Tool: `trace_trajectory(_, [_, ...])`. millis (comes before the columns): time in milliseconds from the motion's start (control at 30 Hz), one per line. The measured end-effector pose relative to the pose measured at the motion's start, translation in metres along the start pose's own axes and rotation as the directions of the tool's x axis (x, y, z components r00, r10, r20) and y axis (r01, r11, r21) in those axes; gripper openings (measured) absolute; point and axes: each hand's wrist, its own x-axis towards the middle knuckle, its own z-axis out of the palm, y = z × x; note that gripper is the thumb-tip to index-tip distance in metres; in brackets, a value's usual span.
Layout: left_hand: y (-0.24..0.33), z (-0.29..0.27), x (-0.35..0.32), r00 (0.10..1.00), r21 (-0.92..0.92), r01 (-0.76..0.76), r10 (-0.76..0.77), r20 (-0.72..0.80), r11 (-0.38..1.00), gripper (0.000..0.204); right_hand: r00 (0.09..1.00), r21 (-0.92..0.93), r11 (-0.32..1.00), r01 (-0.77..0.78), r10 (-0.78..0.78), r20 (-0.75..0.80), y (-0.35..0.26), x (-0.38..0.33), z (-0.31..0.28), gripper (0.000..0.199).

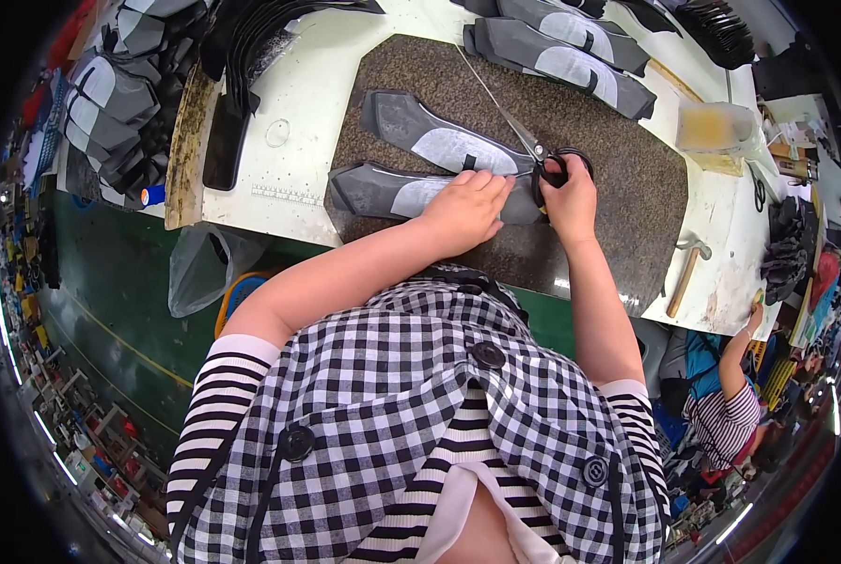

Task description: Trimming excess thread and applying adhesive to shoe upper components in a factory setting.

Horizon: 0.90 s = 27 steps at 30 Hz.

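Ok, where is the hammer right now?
In the head view the hammer lies at the workbench's right end, beyond the dark mat, right of the right hand.

Speckled dark brown mat (589, 150) on a white bench (298, 141). Dark grey pieces with pale grey-white patches (439, 146), near one under left hand (465, 209). Black-handled scissors (550, 171) in right hand (569, 195), silver blades. Black-and-white check dress (411, 395) with black buttons; striped black-and-white sleeves (215, 404). Wooden-handled hammer (687, 267). Translucent yellowish tub (714, 126). Green floor (110, 310).
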Motion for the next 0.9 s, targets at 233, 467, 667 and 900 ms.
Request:
trace_trajectory(233, [-0.007,-0.004,-0.026,1.000,-0.034,0.014,-0.014,0.014,0.999,0.058,0.953,-0.121,0.976,-0.181,0.204,0.222,-0.040,-0.044,-0.075,0.034])
trace_trajectory(467, [-0.007,-0.007,-0.027,1.000,-0.064,0.012,-0.012,0.003,0.998,0.063,0.871,-0.485,0.872,-0.065,0.287,0.399,-0.036,-0.086,-0.080,0.043])
trace_trajectory(667, [-0.005,-0.006,-0.027,1.000,-0.006,0.009,-0.009,-0.001,1.000,0.060,0.893,-0.482,0.874,-0.063,0.265,0.364,-0.027,-0.089,-0.069,0.042])
trace_trajectory(900, [-0.005,-0.005,-0.026,1.000,0.001,0.001,-0.001,-0.009,1.000,0.059,0.907,-0.479,0.877,0.033,0.175,0.384,-0.032,-0.082,-0.065,0.041])
